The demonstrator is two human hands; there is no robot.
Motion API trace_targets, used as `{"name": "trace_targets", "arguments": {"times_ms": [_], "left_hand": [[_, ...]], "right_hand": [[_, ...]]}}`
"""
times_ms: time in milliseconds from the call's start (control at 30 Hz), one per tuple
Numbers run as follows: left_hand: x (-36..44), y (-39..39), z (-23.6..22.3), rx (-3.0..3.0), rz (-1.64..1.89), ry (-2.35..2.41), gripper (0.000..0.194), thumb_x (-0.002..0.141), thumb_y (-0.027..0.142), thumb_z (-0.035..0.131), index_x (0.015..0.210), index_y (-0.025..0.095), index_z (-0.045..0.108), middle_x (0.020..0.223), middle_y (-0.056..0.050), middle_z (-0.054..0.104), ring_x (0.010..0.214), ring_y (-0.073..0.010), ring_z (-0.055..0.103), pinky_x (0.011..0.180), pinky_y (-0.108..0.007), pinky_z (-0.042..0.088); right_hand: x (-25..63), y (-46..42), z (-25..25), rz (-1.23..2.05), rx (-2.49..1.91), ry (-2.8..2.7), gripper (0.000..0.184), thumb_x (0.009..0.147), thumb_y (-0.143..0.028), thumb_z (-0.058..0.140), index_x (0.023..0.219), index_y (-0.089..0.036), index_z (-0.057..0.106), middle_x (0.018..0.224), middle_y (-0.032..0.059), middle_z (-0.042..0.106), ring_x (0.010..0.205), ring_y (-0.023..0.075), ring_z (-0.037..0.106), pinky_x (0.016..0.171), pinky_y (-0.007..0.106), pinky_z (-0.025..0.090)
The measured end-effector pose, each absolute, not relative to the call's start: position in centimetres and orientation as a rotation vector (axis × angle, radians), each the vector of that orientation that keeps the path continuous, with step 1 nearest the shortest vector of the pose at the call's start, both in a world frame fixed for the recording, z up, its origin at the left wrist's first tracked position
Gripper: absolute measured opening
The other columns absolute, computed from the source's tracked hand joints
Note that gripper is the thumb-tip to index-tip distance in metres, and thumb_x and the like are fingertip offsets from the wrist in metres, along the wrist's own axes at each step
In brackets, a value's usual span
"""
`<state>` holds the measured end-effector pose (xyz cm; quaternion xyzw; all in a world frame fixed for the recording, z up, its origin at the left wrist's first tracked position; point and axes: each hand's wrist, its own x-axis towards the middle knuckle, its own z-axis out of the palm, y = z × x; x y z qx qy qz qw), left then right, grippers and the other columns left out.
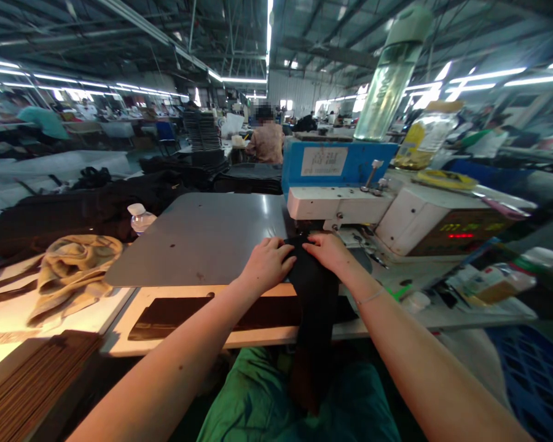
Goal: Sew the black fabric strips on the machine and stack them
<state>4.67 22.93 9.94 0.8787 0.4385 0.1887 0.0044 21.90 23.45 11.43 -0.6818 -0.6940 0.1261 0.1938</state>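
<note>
A long black strip of fabric (pixel 316 288) runs from beneath the head of a sewing machine (pixel 334 202) down over the table edge toward my lap. My left hand (pixel 271 261) grips the strip's left edge, fingers bent over it. On the opposite edge, my right hand (pixel 327 248) pinches the cloth between thumb and fingers, close to the machine head. The far end of the fabric lies under the head, where the needle area is hidden. Left of my hands spreads a grey metal plate (pixel 203 239).
Dark flat pieces (pixel 166 316) lie along the table's front edge. A tan cloth (pixel 74 270) and a small plastic bottle (pixel 141 218) sit left. The machine's control box (pixel 456 230) stands right, with a tall bottle (pixel 391 86) behind. A blue crate (pixel 534 368) is low right.
</note>
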Motion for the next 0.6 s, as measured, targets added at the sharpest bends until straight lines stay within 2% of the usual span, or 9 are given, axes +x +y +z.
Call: {"name": "trace_targets", "arguments": {"times_ms": [167, 267, 467, 600], "left_hand": [[4.7, 23.0, 9.9, 2.758, 0.601, 1.359, 0.034, 0.087, 0.036, 0.043, 0.114, 0.021, 0.058, 0.106, -0.009, 0.054, 0.098, -0.0232, 0.047, 0.087, -0.037, 0.041], [4.8, 23.3, 9.9, 2.769, 0.604, 1.35, 0.035, 0.087, 0.036, 0.042, 0.114, 0.02, 0.058, 0.106, -0.009, 0.054, 0.098, -0.0235, 0.047, 0.087, -0.036, 0.041], [4.9, 24.0, 9.9, 2.774, 0.598, 1.326, 0.034, 0.087, 0.035, 0.043, 0.112, 0.017, 0.058, 0.106, -0.01, 0.054, 0.098, -0.0235, 0.048, 0.088, -0.036, 0.04], [4.9, 24.5, 10.1, 2.793, 0.571, 1.308, 0.032, 0.086, 0.034, 0.045, 0.109, 0.017, 0.059, 0.105, -0.009, 0.054, 0.097, -0.0227, 0.048, 0.089, -0.034, 0.039]], "right_hand": [[21.5, 23.1, 11.5, 0.276, -1.839, -1.975, 0.033, 0.084, -0.023, 0.049, 0.114, -0.014, 0.06, 0.109, 0.0091, 0.065, 0.099, 0.0193, 0.06, 0.085, 0.027, 0.044], [21.3, 23.2, 11.6, 0.198, -1.844, -2.055, 0.034, 0.086, -0.021, 0.045, 0.115, -0.013, 0.06, 0.113, 0.0109, 0.062, 0.105, 0.021, 0.057, 0.09, 0.028, 0.042], [21.3, 24.1, 11.8, 0.107, -1.872, -2.188, 0.033, 0.086, -0.02, 0.043, 0.113, -0.015, 0.061, 0.111, 0.0091, 0.064, 0.103, 0.0196, 0.059, 0.089, 0.027, 0.042], [21.4, 24.8, 11.8, 0.057, -1.838, -2.261, 0.032, 0.086, -0.019, 0.04, 0.107, -0.015, 0.064, 0.106, 0.0109, 0.066, 0.098, 0.0219, 0.061, 0.085, 0.029, 0.044]]}}
